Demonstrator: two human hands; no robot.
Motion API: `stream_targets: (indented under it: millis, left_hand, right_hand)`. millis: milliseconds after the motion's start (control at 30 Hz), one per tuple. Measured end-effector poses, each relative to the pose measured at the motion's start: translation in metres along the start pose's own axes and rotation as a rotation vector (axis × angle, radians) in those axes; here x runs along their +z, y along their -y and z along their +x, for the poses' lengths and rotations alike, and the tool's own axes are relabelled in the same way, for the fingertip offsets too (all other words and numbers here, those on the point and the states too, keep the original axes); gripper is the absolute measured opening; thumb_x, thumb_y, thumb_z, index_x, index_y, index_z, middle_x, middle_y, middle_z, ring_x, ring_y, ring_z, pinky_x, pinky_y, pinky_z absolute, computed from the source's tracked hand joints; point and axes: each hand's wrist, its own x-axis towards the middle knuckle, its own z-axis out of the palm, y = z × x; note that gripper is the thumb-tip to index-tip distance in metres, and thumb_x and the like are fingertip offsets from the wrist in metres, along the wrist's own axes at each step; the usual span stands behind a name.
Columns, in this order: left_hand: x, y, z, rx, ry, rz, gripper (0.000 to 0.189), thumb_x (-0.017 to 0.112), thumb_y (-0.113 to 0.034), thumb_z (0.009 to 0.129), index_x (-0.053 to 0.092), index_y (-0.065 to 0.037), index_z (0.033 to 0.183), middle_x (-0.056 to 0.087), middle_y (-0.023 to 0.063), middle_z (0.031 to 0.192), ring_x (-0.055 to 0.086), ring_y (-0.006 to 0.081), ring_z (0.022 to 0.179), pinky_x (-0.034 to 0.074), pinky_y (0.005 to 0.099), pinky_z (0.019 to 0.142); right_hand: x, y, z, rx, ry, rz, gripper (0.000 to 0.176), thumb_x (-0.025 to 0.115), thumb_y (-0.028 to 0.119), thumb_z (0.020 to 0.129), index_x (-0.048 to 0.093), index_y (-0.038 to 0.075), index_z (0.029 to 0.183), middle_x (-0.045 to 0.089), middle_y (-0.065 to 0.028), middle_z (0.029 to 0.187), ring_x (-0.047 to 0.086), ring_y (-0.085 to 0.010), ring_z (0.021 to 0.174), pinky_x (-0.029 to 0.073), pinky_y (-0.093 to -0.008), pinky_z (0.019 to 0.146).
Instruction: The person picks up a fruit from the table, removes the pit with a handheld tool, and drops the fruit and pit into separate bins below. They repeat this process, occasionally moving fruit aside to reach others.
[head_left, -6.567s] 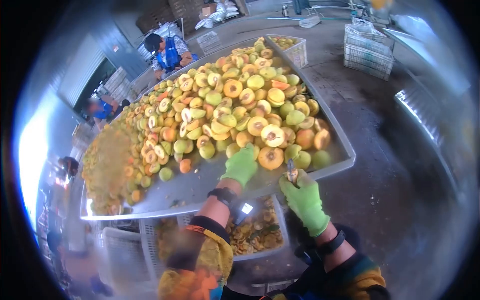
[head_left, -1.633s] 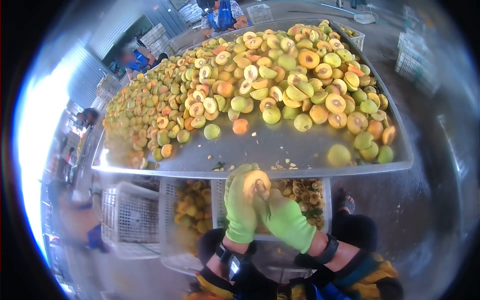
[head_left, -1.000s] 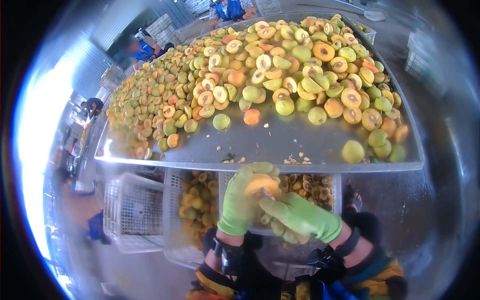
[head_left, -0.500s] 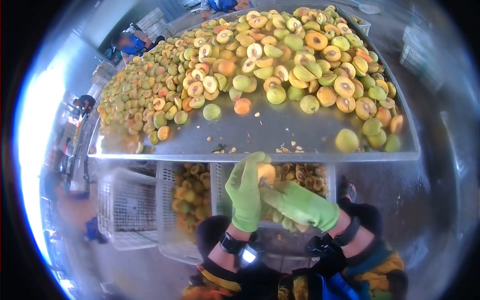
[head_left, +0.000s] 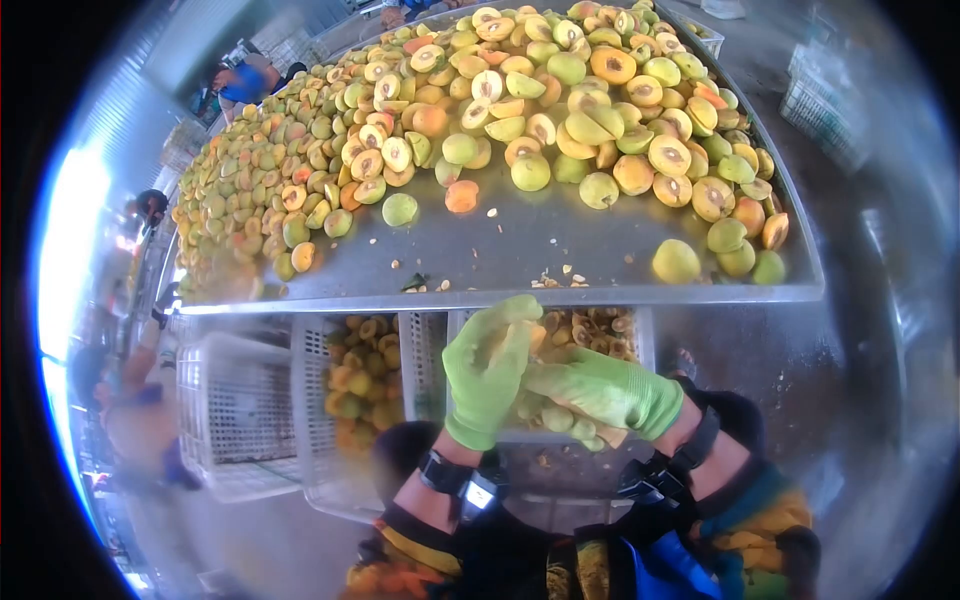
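Note:
My left hand [head_left: 488,375], in a green glove, is closed around a yellow-orange apricot [head_left: 538,338], mostly hidden by the fingers. Against it from the right presses my right hand [head_left: 605,392], also gloved in green, with its fingers curled into a fist. A tan end of a small hand tool [head_left: 613,437] pokes out below that fist; its working end is hidden between the hands. Both hands are just in front of the metal table's near edge [head_left: 500,299], above a white crate [head_left: 645,350] with cut fruit pieces in it.
A large heap of halved apricots [head_left: 480,120] covers much of the metal table, with several pale kernels [head_left: 560,280] near its front edge. Left of my hands stand a crate of fruit [head_left: 365,385] and a stack of white crates [head_left: 240,400]. Another person [head_left: 248,82] is at the far left.
The view has shifted slightly, so the table and heap sit higher and further left. My left fingers have closed further over the apricot, and the metal tip seen between my hands is now hidden.

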Motion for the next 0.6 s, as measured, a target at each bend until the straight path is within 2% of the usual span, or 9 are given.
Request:
stream_targets:
  millis: [67, 133, 200, 233, 300, 367, 433, 500, 600]
  left_hand:
    - [-0.002, 0.006, -0.001, -0.043, 0.017, 0.009, 0.021, 0.056, -0.009, 0.093, 0.069, 0.003, 0.103, 0.071, 0.0101, 0.097, 0.066, 0.0152, 0.090, 0.052, 0.0274, 0.080]
    - [-0.007, 0.009, 0.001, -0.092, 0.035, 0.020, 0.021, 0.056, -0.008, 0.093, 0.068, 0.004, 0.104, 0.071, 0.0099, 0.097, 0.066, 0.0154, 0.092, 0.052, 0.0269, 0.080]
    - [-0.017, 0.009, 0.009, -0.266, 0.287, 0.017, 0.021, 0.055, -0.007, 0.091, 0.068, 0.004, 0.104, 0.070, 0.0101, 0.098, 0.066, 0.0162, 0.093, 0.052, 0.0271, 0.081]
    - [-0.017, 0.011, 0.005, -0.270, 0.285, 0.010, 0.021, 0.055, -0.007, 0.091, 0.068, 0.004, 0.104, 0.070, 0.0101, 0.098, 0.066, 0.0162, 0.093, 0.052, 0.0271, 0.081]
    - [-0.014, 0.017, -0.004, 0.076, 0.170, 0.049, 0.021, 0.056, -0.008, 0.092, 0.068, 0.004, 0.105, 0.070, 0.0105, 0.100, 0.066, 0.0164, 0.093, 0.052, 0.0285, 0.085]
    - [-0.011, 0.021, -0.004, 0.105, 0.142, 0.069, 0.022, 0.056, -0.010, 0.092, 0.067, 0.004, 0.105, 0.070, 0.0107, 0.101, 0.066, 0.0167, 0.093, 0.051, 0.0293, 0.086]
    - [-0.014, 0.023, -0.005, 0.127, 0.114, 0.090, 0.024, 0.057, -0.013, 0.093, 0.067, 0.004, 0.106, 0.070, 0.0110, 0.101, 0.066, 0.0170, 0.093, 0.051, 0.0300, 0.087]
    - [-0.023, 0.017, 0.004, -0.392, 0.432, -0.346, 0.019, 0.061, -0.012, 0.093, 0.068, 0.002, 0.105, 0.069, 0.0084, 0.105, 0.063, 0.0165, 0.099, 0.051, 0.0307, 0.088]
    - [-0.028, 0.018, 0.011, -0.385, 0.521, -0.325, 0.020, 0.062, -0.012, 0.092, 0.069, 0.002, 0.103, 0.069, 0.0084, 0.104, 0.064, 0.0155, 0.097, 0.051, 0.0303, 0.088]
  right_hand:
    - [0.009, 0.005, -0.007, -0.054, -0.110, -0.181, 0.057, 0.050, 0.058, 0.096, 0.061, 0.003, 0.093, 0.051, 0.0011, 0.062, 0.049, -0.0063, 0.046, 0.041, -0.0226, 0.037]
    - [0.014, 0.008, -0.011, 0.018, -0.130, -0.174, 0.056, 0.050, 0.057, 0.096, 0.060, 0.003, 0.094, 0.051, 0.0016, 0.061, 0.047, -0.0060, 0.045, 0.040, -0.0228, 0.037]
    - [0.014, 0.005, -0.009, 0.093, -0.150, -0.163, 0.055, 0.050, 0.057, 0.096, 0.060, 0.003, 0.094, 0.050, 0.0021, 0.061, 0.044, -0.0056, 0.044, 0.039, -0.0230, 0.036]
    - [0.011, 0.001, -0.004, 0.140, -0.096, -0.059, 0.055, 0.050, 0.057, 0.096, 0.059, 0.003, 0.095, 0.050, 0.0017, 0.061, 0.043, -0.0056, 0.043, 0.038, -0.0229, 0.035]
    - [0.008, -0.002, -0.002, 0.194, -0.042, 0.037, 0.055, 0.050, 0.056, 0.096, 0.059, 0.003, 0.095, 0.049, 0.0012, 0.061, 0.041, -0.0056, 0.042, 0.036, -0.0227, 0.034]
    - [0.008, -0.005, -0.003, 0.094, -0.006, 0.098, 0.056, 0.051, 0.057, 0.096, 0.058, 0.001, 0.096, 0.049, 0.0005, 0.061, 0.041, -0.0060, 0.041, 0.035, -0.0224, 0.035]
    - [0.008, -0.004, -0.006, 0.121, -0.034, 0.018, 0.056, 0.051, 0.056, 0.096, 0.058, 0.001, 0.096, 0.049, 0.0004, 0.061, 0.041, -0.0062, 0.041, 0.034, -0.0226, 0.035]
    - [0.008, 0.000, -0.007, 0.138, -0.055, -0.069, 0.055, 0.052, 0.055, 0.096, 0.058, 0.000, 0.095, 0.049, 0.0002, 0.062, 0.041, -0.0064, 0.041, 0.034, -0.0228, 0.035]
    - [0.008, 0.000, -0.006, 0.258, -0.032, 0.020, 0.045, 0.058, 0.048, 0.094, 0.063, 0.004, 0.094, 0.052, 0.0007, 0.061, 0.039, -0.0051, 0.042, 0.032, -0.0204, 0.035]
